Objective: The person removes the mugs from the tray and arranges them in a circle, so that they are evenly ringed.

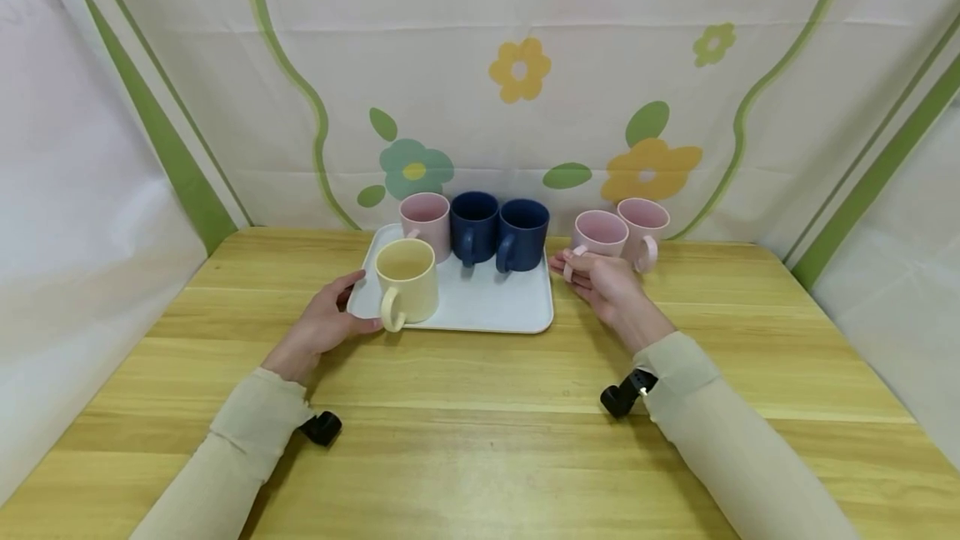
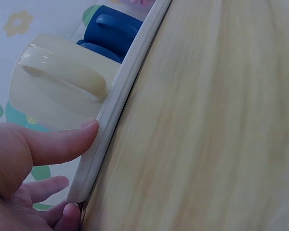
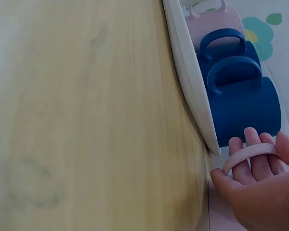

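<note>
The left hand holds a white tray at its near left corner. Its thumb lies against the front rim, with the other fingers around the left side. Close by on the tray stands a yellow mug, handle toward the person. Behind it are a pink mug and two dark blue mugs, one in the middle and one to the right. Right of the tray, the right hand is at the handle of another pink mug, fingers extended past it.
One more pink mug stands behind and right of the right hand, handle facing forward. The wooden table ends at a white flower-printed curtain close behind the mugs. Both wrists wear black cameras on straps.
</note>
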A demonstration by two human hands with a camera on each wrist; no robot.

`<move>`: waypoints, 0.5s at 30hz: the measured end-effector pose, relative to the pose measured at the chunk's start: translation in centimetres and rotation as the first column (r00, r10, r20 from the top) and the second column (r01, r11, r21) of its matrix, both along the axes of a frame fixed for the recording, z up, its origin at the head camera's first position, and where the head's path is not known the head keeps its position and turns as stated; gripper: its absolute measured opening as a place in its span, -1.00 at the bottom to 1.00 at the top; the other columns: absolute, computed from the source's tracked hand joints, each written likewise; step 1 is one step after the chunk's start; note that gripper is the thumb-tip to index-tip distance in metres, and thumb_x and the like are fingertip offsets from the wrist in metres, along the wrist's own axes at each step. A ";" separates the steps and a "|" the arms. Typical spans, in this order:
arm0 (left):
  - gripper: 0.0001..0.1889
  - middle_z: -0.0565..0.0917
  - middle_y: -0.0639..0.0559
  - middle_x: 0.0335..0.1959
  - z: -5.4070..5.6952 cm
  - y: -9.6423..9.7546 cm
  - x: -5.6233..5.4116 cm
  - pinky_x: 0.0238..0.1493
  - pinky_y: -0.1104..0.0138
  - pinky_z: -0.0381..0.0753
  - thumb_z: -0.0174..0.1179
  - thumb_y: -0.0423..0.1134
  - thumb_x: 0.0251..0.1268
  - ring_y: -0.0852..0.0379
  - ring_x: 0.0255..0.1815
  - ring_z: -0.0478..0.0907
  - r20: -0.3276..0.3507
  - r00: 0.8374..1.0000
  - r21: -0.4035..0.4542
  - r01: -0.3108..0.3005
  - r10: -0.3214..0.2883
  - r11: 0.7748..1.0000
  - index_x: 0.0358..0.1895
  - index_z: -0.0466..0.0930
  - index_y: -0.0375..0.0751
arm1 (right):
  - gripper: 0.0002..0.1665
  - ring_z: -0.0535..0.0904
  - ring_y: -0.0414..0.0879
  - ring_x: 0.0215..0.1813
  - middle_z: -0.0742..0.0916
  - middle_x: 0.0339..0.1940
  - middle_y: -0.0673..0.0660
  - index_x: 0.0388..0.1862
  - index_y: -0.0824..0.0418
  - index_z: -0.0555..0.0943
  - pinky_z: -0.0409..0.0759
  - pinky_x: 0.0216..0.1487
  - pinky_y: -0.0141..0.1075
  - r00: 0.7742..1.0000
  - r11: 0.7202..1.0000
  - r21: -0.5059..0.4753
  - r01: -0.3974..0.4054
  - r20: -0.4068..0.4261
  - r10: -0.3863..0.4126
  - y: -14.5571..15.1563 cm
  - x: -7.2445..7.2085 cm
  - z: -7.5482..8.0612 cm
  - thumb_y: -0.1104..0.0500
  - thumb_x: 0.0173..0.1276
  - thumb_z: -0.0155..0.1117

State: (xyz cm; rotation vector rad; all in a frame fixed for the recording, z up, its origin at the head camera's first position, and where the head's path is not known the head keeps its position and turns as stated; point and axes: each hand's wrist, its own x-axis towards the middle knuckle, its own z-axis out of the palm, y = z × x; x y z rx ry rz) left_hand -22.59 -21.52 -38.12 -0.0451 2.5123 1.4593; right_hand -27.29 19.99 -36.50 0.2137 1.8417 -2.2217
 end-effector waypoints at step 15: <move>0.06 0.19 -0.37 0.67 0.0 0.6 0.0 0.65 -0.19 0.15 0.45 -0.32 0.30 -0.31 0.60 0.19 0.003 1.000 -0.004 -0.005 0.005 1.000 0.76 -0.04 -0.15 | -0.75 0.74 -0.13 0.25 0.89 -0.08 -0.09 0.18 0.17 0.67 0.30 0.69 -0.07 0.999 0.999 0.028 0.044 -0.008 -0.043 0.9 0.1 0.2 0.14 0.63 0.25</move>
